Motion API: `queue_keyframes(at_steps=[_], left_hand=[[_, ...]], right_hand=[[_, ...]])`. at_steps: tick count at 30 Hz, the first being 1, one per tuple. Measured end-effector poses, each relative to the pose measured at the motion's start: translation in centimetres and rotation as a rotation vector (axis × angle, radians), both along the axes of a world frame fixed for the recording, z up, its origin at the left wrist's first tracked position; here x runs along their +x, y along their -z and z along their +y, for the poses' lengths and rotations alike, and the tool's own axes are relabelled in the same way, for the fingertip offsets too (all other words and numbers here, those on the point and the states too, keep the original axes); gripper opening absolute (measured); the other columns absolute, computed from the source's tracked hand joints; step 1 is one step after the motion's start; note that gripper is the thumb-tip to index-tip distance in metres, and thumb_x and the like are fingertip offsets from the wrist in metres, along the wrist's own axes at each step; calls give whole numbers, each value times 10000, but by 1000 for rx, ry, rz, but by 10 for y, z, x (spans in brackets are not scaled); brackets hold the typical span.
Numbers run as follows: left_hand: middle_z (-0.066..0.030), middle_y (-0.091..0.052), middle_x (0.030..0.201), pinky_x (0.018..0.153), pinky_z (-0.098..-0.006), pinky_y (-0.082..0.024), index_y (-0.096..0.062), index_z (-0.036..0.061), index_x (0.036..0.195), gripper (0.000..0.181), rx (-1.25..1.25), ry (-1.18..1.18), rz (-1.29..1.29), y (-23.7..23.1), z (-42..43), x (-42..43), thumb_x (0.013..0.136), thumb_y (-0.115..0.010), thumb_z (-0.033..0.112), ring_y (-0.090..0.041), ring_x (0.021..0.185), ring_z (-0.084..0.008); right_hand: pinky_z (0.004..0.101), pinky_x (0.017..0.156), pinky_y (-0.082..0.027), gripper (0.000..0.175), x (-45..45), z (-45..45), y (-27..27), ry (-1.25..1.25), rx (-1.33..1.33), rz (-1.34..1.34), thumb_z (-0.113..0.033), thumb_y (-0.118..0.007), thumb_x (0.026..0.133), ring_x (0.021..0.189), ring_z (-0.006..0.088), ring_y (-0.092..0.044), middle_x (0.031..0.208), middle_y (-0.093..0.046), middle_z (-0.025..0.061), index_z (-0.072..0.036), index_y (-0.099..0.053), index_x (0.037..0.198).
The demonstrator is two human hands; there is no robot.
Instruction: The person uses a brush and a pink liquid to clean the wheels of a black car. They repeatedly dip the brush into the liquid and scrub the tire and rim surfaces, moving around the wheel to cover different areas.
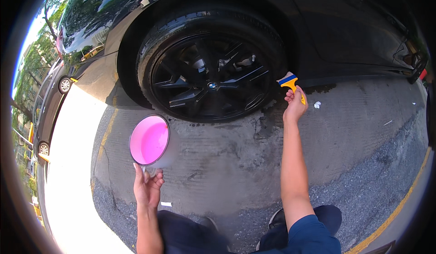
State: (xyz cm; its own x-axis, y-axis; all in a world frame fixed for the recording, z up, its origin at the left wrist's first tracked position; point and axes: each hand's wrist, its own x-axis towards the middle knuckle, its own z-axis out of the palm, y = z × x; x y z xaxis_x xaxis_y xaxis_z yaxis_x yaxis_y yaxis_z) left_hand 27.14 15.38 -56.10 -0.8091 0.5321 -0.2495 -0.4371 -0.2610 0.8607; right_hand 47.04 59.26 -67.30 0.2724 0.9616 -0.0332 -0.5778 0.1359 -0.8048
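Note:
My left hand (149, 186) grips the handle of a pale mug-like container (174, 148) with bright pink liquid (155, 141) inside; its mouth tilts up and to the left. In my right hand (295, 105) is a brush (289, 81) with a yellow handle, a blue band and light bristles. The bristles are near the right side of a black car tyre (167, 25), over its lower right part; whether they touch it I cannot tell. The dark multi-spoke wheel rim (213, 100), with a BMW centre cap (212, 85), looks wet in places.
The black car's body (340, 32) stretches across the top. Wet patches mark the concrete ground (221, 158) under the tyre. White scraps (317, 104) lie on the right, another white piece (166, 204) beside my left forearm. Other parked cars (56, 107) stand at the far left.

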Motion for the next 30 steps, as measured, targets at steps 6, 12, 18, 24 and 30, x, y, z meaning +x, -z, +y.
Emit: queue_keyframes(at_steps=[6, 12, 18, 24, 30], left_hand=[[-188, -643, 884, 624, -328, -546, -445, 77, 693, 520, 51, -3, 1, -29, -25, 11, 982, -413, 507, -650, 740, -242], [-111, -590, 733, 619, -372, -547, -500, 23, 790, 478, -15, -37, 44, -135, -51, 34, 985, -444, 456, -652, 733, -268], [-71, -472, 576, 561, -390, -538, -339, 112, 596, 529, -214, 67, 95, -268, -105, 61, 1014, -382, 434, -650, 685, -289], [-180, -636, 761, 603, -360, -544, -518, 20, 729, 518, -249, 276, -19, -424, -123, 123, 969, -478, 478, -644, 676, -248], [-134, -636, 785, 606, -339, -545, -611, -54, 896, 523, -224, 426, -36, -483, -96, 217, 963, -505, 454, -654, 728, -224]], right_hand=[[211, 585, -504, 267, -96, -76, -167, -117, 445, -450, -122, -557, 958, 701, 98, -625, 851, -664, 83, 14, -617, 1180], [252, 615, -491, 242, -187, -137, -252, -628, 754, -637, -101, -614, 912, 694, 147, -629, 867, -642, 104, 26, -628, 1117], [220, 635, -484, 272, -43, -230, -353, -1012, 66, -531, -125, -607, 929, 746, 95, -614, 927, -644, 55, -21, -574, 1179], [244, 628, -512, 209, 187, -307, -532, -813, -313, -383, -108, -547, 963, 750, 143, -627, 908, -649, 117, 2, -567, 1139], [248, 641, -516, 245, 337, -336, -641, -611, -199, -168, -186, -534, 983, 776, 159, -627, 943, -645, 146, -9, -572, 1148]])
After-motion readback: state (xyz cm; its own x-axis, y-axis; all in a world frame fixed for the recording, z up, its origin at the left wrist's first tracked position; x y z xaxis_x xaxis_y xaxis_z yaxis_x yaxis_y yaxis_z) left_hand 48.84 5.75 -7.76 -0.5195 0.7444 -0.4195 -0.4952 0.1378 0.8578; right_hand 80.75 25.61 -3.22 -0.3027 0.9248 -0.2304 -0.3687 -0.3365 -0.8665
